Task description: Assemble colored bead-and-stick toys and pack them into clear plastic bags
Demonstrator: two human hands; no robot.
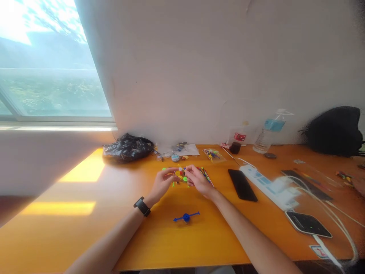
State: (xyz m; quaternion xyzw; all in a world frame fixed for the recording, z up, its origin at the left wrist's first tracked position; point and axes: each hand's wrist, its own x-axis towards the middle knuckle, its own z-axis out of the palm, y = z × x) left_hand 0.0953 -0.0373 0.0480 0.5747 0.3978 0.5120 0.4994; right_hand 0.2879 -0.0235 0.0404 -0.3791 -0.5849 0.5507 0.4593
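Observation:
My left hand (164,182), with a black watch on its wrist, and my right hand (198,179) meet over a small heap of coloured plastic discs and sticks (182,176) on the orange table (85,220). Both hands have their fingers pinched together on small pieces from the heap; which pieces is too small to make out. Nearer to me lies a blue disc with blue sticks through it (186,217), apart from both hands. Several coloured sticks (205,174) lie just right of my right hand.
A black plastic bag (128,147) sits at the back left by the wall. A black phone (242,184), a white power strip (269,186) with cables, a water bottle (269,133), a black bag (333,131) and another device (308,223) are on the right.

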